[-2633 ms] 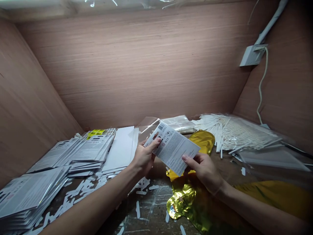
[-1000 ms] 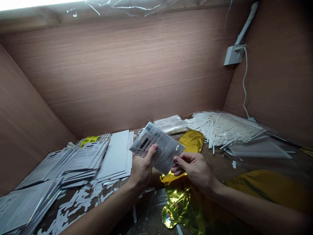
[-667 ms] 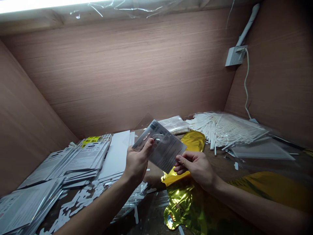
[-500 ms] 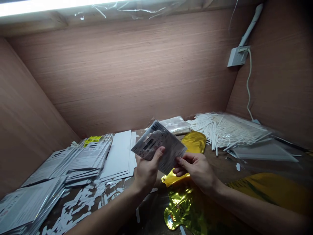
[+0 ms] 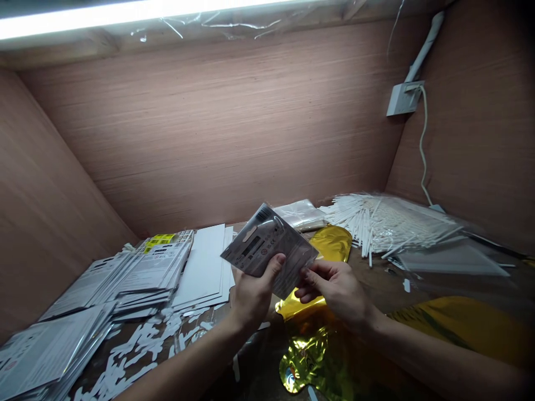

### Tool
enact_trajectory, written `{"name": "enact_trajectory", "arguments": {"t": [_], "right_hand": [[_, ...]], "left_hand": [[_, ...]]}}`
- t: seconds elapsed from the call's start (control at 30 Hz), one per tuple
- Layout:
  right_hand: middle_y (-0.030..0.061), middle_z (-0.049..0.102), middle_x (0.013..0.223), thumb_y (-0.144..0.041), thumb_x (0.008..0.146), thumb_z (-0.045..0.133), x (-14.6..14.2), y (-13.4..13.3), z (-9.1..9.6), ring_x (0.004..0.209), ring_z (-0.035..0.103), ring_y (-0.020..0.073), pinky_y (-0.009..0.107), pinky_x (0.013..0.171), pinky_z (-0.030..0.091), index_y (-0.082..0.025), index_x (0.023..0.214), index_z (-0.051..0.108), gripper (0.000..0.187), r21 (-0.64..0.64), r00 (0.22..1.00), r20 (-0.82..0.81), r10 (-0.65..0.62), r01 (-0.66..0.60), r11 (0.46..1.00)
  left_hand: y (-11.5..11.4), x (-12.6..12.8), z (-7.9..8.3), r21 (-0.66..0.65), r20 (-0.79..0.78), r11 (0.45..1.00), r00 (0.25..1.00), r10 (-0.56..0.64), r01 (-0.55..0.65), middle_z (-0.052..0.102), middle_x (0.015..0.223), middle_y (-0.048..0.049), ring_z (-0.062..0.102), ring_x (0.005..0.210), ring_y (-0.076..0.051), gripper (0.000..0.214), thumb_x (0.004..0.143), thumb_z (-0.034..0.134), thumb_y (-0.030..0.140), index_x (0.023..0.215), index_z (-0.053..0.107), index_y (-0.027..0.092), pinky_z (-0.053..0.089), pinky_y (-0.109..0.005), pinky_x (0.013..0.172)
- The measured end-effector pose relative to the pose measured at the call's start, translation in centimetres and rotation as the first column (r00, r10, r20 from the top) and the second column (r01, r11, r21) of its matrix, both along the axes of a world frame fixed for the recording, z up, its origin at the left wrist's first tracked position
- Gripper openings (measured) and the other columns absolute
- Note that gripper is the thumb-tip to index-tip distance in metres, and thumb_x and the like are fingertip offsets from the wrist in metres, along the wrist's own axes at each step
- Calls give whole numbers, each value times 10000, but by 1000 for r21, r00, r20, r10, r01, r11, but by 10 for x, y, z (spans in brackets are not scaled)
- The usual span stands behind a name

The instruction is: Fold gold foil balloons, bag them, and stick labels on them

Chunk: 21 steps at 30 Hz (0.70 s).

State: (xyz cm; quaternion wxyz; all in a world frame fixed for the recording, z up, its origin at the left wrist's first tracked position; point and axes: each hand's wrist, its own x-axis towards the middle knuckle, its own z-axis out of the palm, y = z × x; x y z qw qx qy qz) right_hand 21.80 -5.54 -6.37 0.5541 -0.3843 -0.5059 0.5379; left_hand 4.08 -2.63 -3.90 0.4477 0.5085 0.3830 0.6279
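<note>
A flat printed card in a clear plastic sleeve [image 5: 261, 242] is held tilted in the middle of the view, its barcode corner up. My left hand [image 5: 254, 289] grips it from below, thumb lying across the printed face, the other fingers behind it and hidden. At its lower right corner, my right hand [image 5: 330, 287] pinches the edge between thumb and fingers. Beneath the hands lies a shiny gold foil balloon [image 5: 309, 356], flat on the brown table. Another part of gold foil [image 5: 332, 240] shows behind the card.
Stacks of sleeved printed cards [image 5: 142, 270] and plain white cards [image 5: 203, 264] stand at left. White paper scraps [image 5: 129, 356] litter the front left. At back right lie many white sticks [image 5: 368, 223] and clear plastic bags [image 5: 455, 259]. A socket box [image 5: 404, 98] with a cable hangs on the wall.
The card has shifted slightly left and turned a little, and my left thumb has slid a little to the right over its face. My right hand stays at the same corner.
</note>
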Motion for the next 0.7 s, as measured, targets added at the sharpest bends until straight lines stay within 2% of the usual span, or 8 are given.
{"name": "enact_trajectory", "arguments": {"t": [0.1, 0.3, 0.4, 0.43, 0.47, 0.5, 0.6, 0.7], "right_hand": [[78, 756, 728, -543, 821, 807, 0, -2, 2, 636, 736, 159, 247, 617, 639, -111, 817, 751, 435, 15, 1000, 0, 27, -27, 1000], [79, 751, 728, -577, 830, 777, -3, -1, -2, 641, 739, 171, 285, 647, 634, -122, 795, 692, 465, 9, 999, 37, 30, -30, 1000], [105, 763, 782, -612, 897, 664, 10, 13, 8, 684, 755, 205, 322, 667, 628, -116, 841, 694, 500, 13, 953, 288, 98, -106, 994], [109, 767, 801, -600, 934, 606, 20, 20, 15, 698, 756, 209, 318, 663, 618, -113, 864, 713, 503, 25, 885, 458, 88, -111, 993], [107, 770, 817, -558, 966, 562, 33, 28, 23, 705, 752, 203, 300, 658, 600, -116, 888, 737, 482, 52, 744, 667, 32, -89, 995], [86, 774, 830, -521, 982, 536, 48, 36, 31, 727, 750, 191, 279, 673, 582, -144, 907, 762, 446, 113, 513, 853, -90, -14, 993], [171, 771, 916, -340, 906, 641, 96, 54, 49, 967, 736, 296, 343, 827, 537, -125, 865, 790, 265, 214, 191, 947, -259, 230, 950], [284, 739, 1031, -240, 794, 738, 128, 62, 51, 1074, 700, 385, 389, 845, 516, -70, 935, 799, 228, 225, -41, 973, -227, 388, 894]], "left_hand": [[-1, 0, -4, 28, -62, 999, 997, -44, 45, 776, 1053, -120, 734, 980, -272, 417, 765, 867, 408, 1048, 742, 129, 597, -380, 876], [5, 3, -11, 3, 116, 999, 992, -40, 40, 766, 1125, -138, 725, 1083, -305, 538, 732, 896, 370, 1172, 706, 127, 574, -440, 1000], [14, 4, -13, -107, 259, 985, 960, -108, 139, 761, 1156, -136, 723, 1113, -313, 560, 716, 914, 316, 1195, 685, 138, 578, -448, 1017], [17, 4, -13, -172, 305, 971, 947, -104, 163, 760, 1164, -134, 731, 1098, -310, 554, 720, 912, 288, 1201, 677, 147, 593, -449, 996], [21, 3, -14, -243, 341, 953, 936, -88, 178, 761, 1163, -133, 743, 1070, -305, 537, 733, 903, 261, 1205, 669, 156, 612, -452, 965], [24, 1, -16, -309, 362, 932, 930, -69, 190, 764, 1153, -134, 756, 1032, -300, 508, 757, 885, 239, 1208, 665, 163, 630, -456, 930], [32, -4, -23, -407, 370, 883, 926, -73, 232, 775, 1096, -145, 778, 939, -292, 362, 859, 787, 212, 1198, 673, 154, 658, -466, 858], [33, -6, -29, -398, 381, 868, 914, -137, 296, 780, 1074, -155, 779, 953, -297, 249, 926, 700, 204, 1162, 696, 126, 658, -461, 877]]}}
